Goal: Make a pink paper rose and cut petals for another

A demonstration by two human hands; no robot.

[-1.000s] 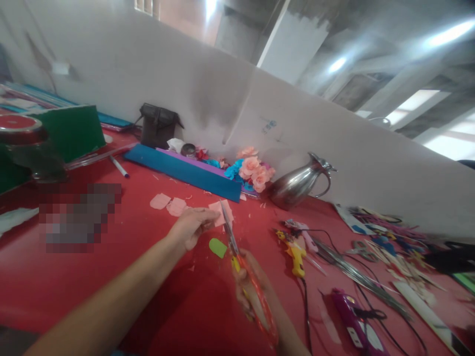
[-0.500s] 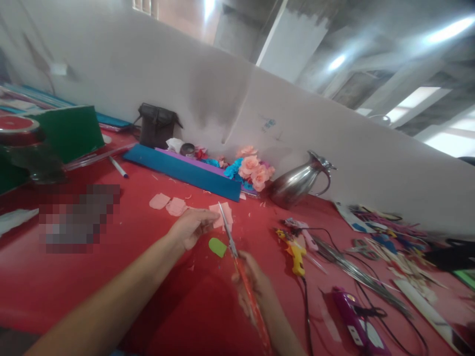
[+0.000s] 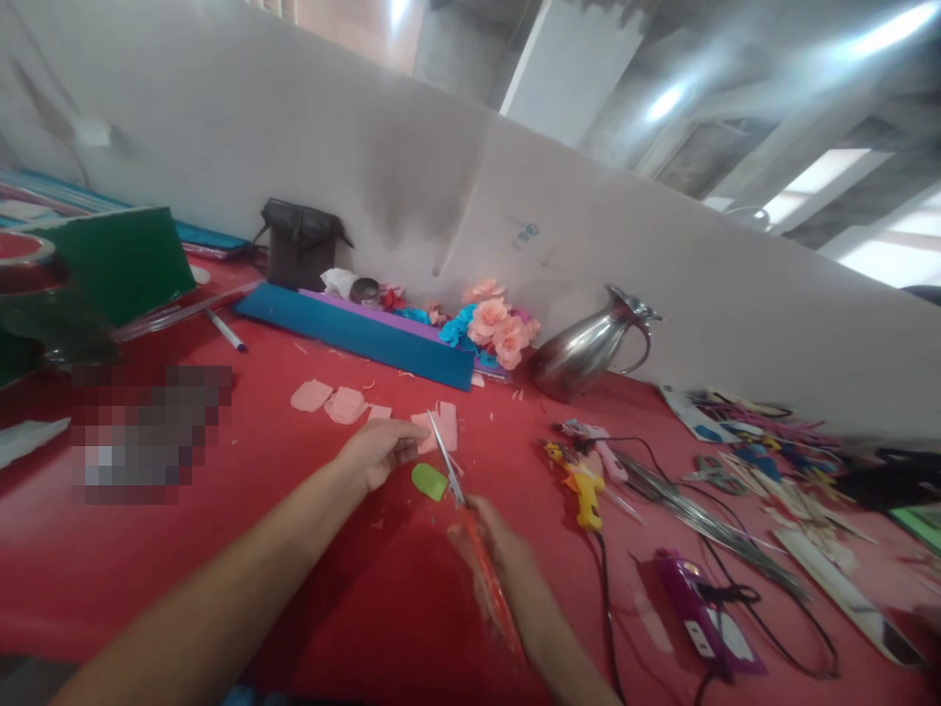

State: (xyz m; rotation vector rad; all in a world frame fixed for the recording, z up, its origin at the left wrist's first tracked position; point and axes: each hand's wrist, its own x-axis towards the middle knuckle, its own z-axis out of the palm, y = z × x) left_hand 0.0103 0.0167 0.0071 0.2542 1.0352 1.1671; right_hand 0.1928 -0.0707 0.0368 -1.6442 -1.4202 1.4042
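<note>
My right hand (image 3: 489, 554) is closed around the red handles of a pair of scissors (image 3: 450, 471), whose blades point away from me. Between the thumb and fingers of my left hand (image 3: 380, 453) is the edge of a pink paper piece (image 3: 424, 431), right beside the blades. Another pink paper piece (image 3: 446, 424) shows just behind the blades. Under my left fingers and the scissors lies a green rounded template (image 3: 429, 481) on the red table. Cut pink petals (image 3: 345, 404) lie in a row beyond my left hand.
Blue folded sheets (image 3: 353, 333) and pink paper flowers (image 3: 500, 324) lie near the wall, with a metal jug (image 3: 592, 343) beside them. To the right are a yellow glue gun (image 3: 586, 495), wires (image 3: 683, 520) and a purple power strip (image 3: 698, 608). A marker (image 3: 226, 330) lies at left.
The scissors have cut further at the pink paper, and a held part now stands apart from the piece behind the blades. The whole view has shifted slightly.
</note>
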